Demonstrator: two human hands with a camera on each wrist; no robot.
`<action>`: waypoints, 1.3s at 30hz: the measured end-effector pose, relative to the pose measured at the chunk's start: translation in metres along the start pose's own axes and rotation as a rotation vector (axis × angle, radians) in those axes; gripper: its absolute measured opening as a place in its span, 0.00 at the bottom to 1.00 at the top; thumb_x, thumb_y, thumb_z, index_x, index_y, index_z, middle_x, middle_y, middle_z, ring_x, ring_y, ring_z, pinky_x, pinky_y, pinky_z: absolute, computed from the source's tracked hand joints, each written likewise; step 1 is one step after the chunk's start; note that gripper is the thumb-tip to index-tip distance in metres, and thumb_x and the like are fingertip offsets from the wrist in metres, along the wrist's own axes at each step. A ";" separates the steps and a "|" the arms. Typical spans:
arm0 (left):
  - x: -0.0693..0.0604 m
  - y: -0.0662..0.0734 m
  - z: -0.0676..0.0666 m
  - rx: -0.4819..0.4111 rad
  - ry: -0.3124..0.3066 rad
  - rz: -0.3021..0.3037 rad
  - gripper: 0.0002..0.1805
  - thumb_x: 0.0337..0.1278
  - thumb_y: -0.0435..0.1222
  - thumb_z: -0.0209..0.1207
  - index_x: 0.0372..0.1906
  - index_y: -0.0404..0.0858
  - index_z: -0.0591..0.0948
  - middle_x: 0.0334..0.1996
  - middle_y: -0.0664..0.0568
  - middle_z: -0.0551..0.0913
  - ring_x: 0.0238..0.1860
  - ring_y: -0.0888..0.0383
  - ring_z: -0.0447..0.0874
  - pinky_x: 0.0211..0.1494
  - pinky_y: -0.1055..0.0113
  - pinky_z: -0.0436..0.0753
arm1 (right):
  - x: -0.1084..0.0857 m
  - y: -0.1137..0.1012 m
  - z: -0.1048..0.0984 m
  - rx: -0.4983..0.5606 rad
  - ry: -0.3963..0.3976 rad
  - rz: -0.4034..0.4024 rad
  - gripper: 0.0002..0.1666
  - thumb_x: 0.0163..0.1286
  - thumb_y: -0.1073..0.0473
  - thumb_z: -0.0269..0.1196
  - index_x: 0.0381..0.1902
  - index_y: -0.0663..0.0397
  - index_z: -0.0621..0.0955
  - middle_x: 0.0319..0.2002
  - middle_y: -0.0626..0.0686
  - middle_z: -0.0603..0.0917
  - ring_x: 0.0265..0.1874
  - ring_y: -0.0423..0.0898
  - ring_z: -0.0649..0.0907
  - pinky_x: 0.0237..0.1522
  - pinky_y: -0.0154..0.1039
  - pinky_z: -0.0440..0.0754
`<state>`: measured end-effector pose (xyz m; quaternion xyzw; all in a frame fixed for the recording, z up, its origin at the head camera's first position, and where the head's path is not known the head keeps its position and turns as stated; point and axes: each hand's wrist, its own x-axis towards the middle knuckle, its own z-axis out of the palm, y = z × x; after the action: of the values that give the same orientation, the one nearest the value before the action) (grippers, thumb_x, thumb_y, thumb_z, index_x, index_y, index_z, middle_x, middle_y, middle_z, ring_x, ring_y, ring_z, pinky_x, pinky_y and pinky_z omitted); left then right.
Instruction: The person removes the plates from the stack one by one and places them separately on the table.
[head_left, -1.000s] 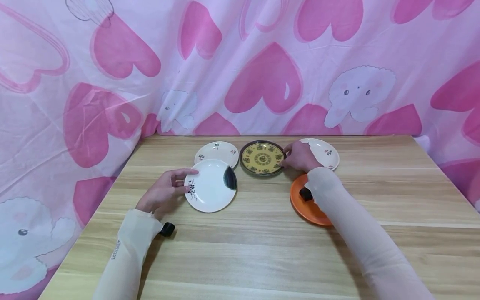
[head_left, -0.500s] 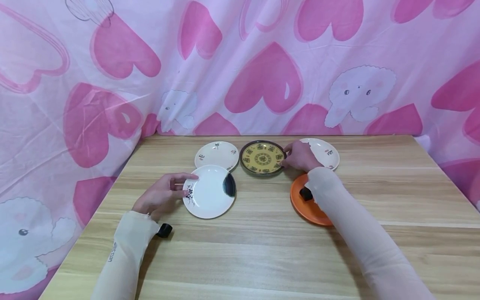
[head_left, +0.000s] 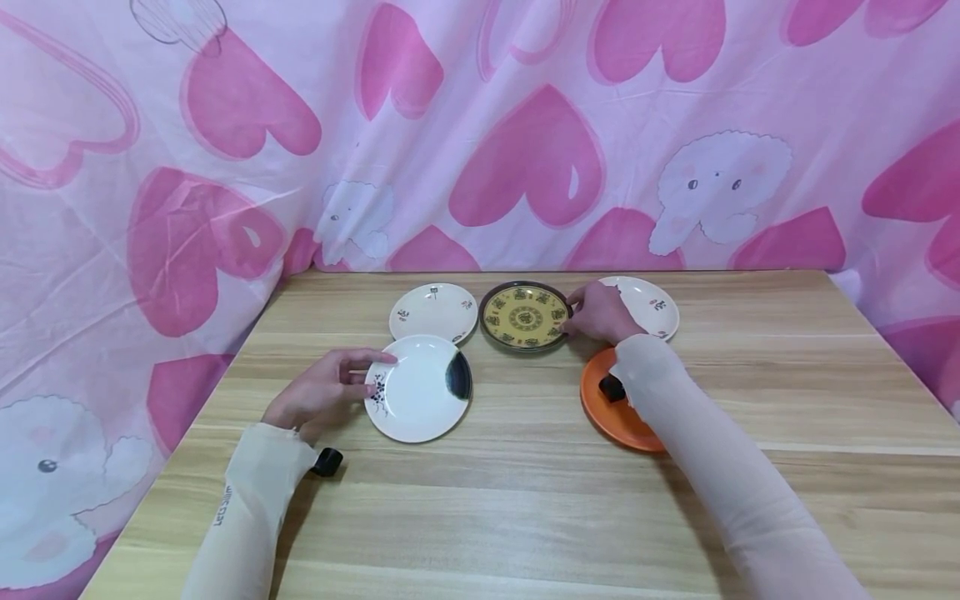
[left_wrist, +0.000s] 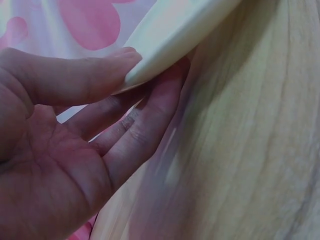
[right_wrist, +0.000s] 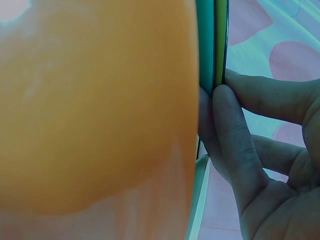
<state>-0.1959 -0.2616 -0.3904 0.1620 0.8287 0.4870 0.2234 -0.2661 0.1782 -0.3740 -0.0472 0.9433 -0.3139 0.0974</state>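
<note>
My left hand (head_left: 318, 387) pinches the left rim of a white plate (head_left: 423, 392) that has a dark green patch and a small flower print. In the left wrist view the thumb lies on the upper side of this plate (left_wrist: 170, 37), with fingers under its rim. My right hand (head_left: 603, 312) grips the right rim of a yellow patterned plate (head_left: 517, 317) with a dark brown edge. The right wrist view shows fingers and thumb at that plate's edge (right_wrist: 220, 45). Behind the left-hand plate, partly covered by it, sits another white plate (head_left: 435, 310).
An orange plate (head_left: 618, 417) lies under the right forearm, partly hidden by the sleeve. Beyond the right hand is a white plate (head_left: 652, 308) with small prints. The wooden table (head_left: 480, 508) ends at a pink heart-patterned cloth (head_left: 525, 150).
The left hand has drawn its white plate a little toward me and slightly left, uncovering more of the white plate behind. My right hand stays at the yellow plate.
</note>
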 end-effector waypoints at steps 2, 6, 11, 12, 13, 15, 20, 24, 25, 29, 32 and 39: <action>0.000 -0.001 0.000 -0.013 -0.010 0.008 0.29 0.62 0.25 0.60 0.69 0.36 0.73 0.71 0.36 0.69 0.53 0.51 0.81 0.52 0.71 0.84 | 0.000 0.000 0.000 0.000 -0.002 0.000 0.32 0.59 0.59 0.73 0.60 0.64 0.80 0.40 0.59 0.85 0.37 0.49 0.76 0.37 0.36 0.72; 0.000 -0.002 -0.001 -0.038 -0.028 0.017 0.29 0.62 0.25 0.60 0.69 0.36 0.73 0.70 0.34 0.70 0.49 0.56 0.83 0.51 0.70 0.85 | 0.000 0.000 -0.001 0.002 -0.006 0.002 0.32 0.59 0.59 0.73 0.60 0.64 0.80 0.39 0.59 0.84 0.37 0.48 0.76 0.36 0.35 0.72; -0.001 -0.002 -0.001 -0.038 -0.036 0.004 0.29 0.61 0.27 0.62 0.68 0.38 0.74 0.71 0.37 0.70 0.50 0.57 0.83 0.52 0.70 0.84 | 0.000 0.000 -0.001 0.002 -0.005 0.004 0.31 0.59 0.58 0.73 0.60 0.64 0.81 0.43 0.61 0.86 0.40 0.50 0.78 0.41 0.39 0.76; -0.002 -0.002 0.000 -0.043 -0.038 -0.003 0.29 0.61 0.27 0.62 0.68 0.38 0.74 0.71 0.38 0.70 0.50 0.57 0.83 0.52 0.70 0.84 | 0.000 0.000 -0.001 0.002 -0.004 0.005 0.31 0.59 0.58 0.73 0.60 0.64 0.81 0.45 0.61 0.86 0.41 0.51 0.78 0.44 0.41 0.77; -0.003 -0.002 0.000 -0.053 -0.043 -0.008 0.29 0.61 0.27 0.62 0.68 0.38 0.74 0.71 0.38 0.70 0.50 0.57 0.83 0.52 0.70 0.84 | 0.000 0.000 -0.001 0.002 -0.004 0.006 0.30 0.59 0.58 0.73 0.59 0.63 0.81 0.46 0.62 0.86 0.43 0.51 0.79 0.47 0.42 0.77; -0.003 -0.002 0.001 -0.072 -0.050 -0.018 0.29 0.61 0.27 0.62 0.68 0.38 0.74 0.72 0.38 0.69 0.50 0.58 0.83 0.53 0.69 0.85 | 0.000 -0.001 -0.001 0.000 -0.002 0.008 0.29 0.59 0.58 0.73 0.58 0.63 0.82 0.46 0.62 0.86 0.43 0.51 0.79 0.47 0.43 0.77; -0.003 -0.004 0.000 -0.052 -0.065 -0.001 0.30 0.60 0.27 0.63 0.68 0.34 0.73 0.73 0.34 0.66 0.51 0.59 0.83 0.52 0.71 0.85 | 0.000 -0.001 0.000 0.001 -0.001 0.013 0.30 0.59 0.59 0.73 0.58 0.62 0.82 0.41 0.59 0.85 0.38 0.49 0.76 0.38 0.37 0.73; -0.003 -0.002 -0.001 0.023 -0.061 0.005 0.29 0.60 0.28 0.64 0.67 0.33 0.74 0.70 0.33 0.70 0.51 0.56 0.83 0.51 0.71 0.85 | 0.000 -0.001 0.000 0.008 -0.004 0.018 0.30 0.59 0.59 0.73 0.59 0.63 0.81 0.41 0.59 0.85 0.37 0.48 0.76 0.37 0.36 0.73; -0.003 -0.001 -0.001 0.042 -0.060 0.005 0.29 0.60 0.28 0.64 0.67 0.33 0.74 0.68 0.33 0.72 0.51 0.55 0.82 0.51 0.71 0.85 | 0.000 -0.001 0.000 0.008 -0.004 0.017 0.30 0.59 0.59 0.73 0.59 0.63 0.81 0.41 0.59 0.85 0.37 0.48 0.76 0.37 0.36 0.73; -0.003 0.004 -0.001 0.080 -0.064 0.013 0.30 0.59 0.28 0.65 0.67 0.32 0.74 0.64 0.32 0.76 0.53 0.51 0.82 0.50 0.70 0.86 | 0.001 0.000 0.000 -0.014 0.009 0.001 0.32 0.58 0.59 0.73 0.60 0.65 0.80 0.42 0.60 0.85 0.38 0.49 0.77 0.39 0.37 0.74; -0.004 0.007 -0.001 0.081 -0.061 0.012 0.31 0.57 0.26 0.66 0.67 0.31 0.73 0.63 0.31 0.76 0.55 0.47 0.82 0.51 0.69 0.86 | 0.001 0.000 0.000 -0.029 0.019 -0.011 0.33 0.58 0.59 0.73 0.60 0.66 0.80 0.42 0.60 0.85 0.40 0.50 0.78 0.42 0.39 0.75; -0.006 0.010 -0.002 0.086 -0.035 -0.033 0.32 0.56 0.27 0.67 0.68 0.32 0.74 0.66 0.31 0.74 0.59 0.44 0.81 0.53 0.66 0.86 | 0.001 0.000 0.000 -0.021 0.010 -0.002 0.34 0.58 0.59 0.73 0.61 0.65 0.79 0.44 0.61 0.85 0.41 0.51 0.78 0.45 0.41 0.76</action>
<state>-0.1915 -0.2609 -0.3794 0.1660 0.8475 0.4441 0.2387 -0.2669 0.1786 -0.3740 -0.0473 0.9470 -0.3041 0.0917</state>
